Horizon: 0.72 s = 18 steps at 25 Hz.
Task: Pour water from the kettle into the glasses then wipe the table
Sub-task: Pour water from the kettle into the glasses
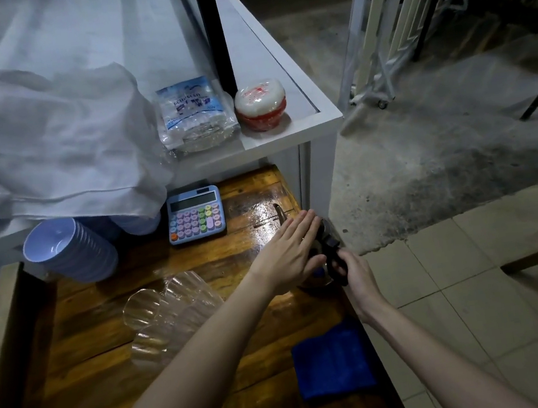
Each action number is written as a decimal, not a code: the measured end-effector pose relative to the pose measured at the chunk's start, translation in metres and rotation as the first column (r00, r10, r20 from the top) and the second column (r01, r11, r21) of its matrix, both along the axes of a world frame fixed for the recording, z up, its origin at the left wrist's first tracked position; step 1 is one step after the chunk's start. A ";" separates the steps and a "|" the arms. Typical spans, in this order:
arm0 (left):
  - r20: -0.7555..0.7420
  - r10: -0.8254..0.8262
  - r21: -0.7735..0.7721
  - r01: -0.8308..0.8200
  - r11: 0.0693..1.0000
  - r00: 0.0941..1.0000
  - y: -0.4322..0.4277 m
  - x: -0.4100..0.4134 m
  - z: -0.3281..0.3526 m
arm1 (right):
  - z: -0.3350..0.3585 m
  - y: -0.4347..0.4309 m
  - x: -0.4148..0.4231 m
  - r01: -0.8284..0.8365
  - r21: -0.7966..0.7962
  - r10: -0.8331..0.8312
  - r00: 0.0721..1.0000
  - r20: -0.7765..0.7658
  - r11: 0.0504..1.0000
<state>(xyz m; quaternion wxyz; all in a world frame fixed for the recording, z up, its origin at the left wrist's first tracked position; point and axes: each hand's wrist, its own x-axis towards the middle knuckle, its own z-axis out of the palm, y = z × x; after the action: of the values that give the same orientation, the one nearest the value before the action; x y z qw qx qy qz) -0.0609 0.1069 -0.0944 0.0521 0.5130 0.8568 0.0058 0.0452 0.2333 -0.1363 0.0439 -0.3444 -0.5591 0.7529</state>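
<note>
The kettle [328, 245] stands at the right edge of the wooden table [217, 384], close to the corner of the white shelf unit [285, 132]. Most of it is hidden. Only a dark handle, a bit of shiny body and a thin spout pointing away from the person show.

The left hand [291, 252] lies flat over its top, fingers straight and pressed together. The right hand [357, 274] has its fingers curled round the handle.

This looks like the start of the pouring step: the kettle is gripped but not yet lifted. Next it probably has to be carried left to the glasses [171, 304] and tipped slowly, perhaps with the lid held down. The glasses are clear and ribbed, bunched together near the table's middle, and they look empty, though that is hard to tell.

A folded blue cloth [333, 361] waits near the right forearm for the wiping. The wood beyond the kettle shines as if wet. Further back are a calculator [194, 214] and a stack of blue bowls [69, 245].
</note>
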 end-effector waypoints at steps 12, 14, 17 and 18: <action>0.049 0.051 0.199 -0.060 0.978 0.997 -0.057 0.039 0.025 | 0.047 -0.037 0.033 -0.081 0.141 0.093 0.992 -0.086 0.987; 0.061 0.063 0.235 -0.076 0.969 0.996 -0.071 0.054 0.032 | 0.057 -0.048 0.046 -0.099 0.164 0.114 0.989 -0.089 0.981; 0.053 0.067 0.265 -0.079 0.961 0.996 -0.094 0.072 0.037 | 0.070 -0.068 0.064 -0.129 0.182 0.146 0.986 -0.079 0.975; 0.061 0.063 0.273 -0.077 0.959 0.996 -0.101 0.077 0.039 | 0.073 -0.074 0.070 -0.139 0.195 0.155 0.985 -0.071 0.971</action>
<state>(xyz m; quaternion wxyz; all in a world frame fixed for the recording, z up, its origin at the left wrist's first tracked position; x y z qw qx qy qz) 0.0165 0.0056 -0.0555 0.0023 0.4843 0.8636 0.1399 0.1150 0.1589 -0.0631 0.0447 -0.2637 -0.6498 0.7115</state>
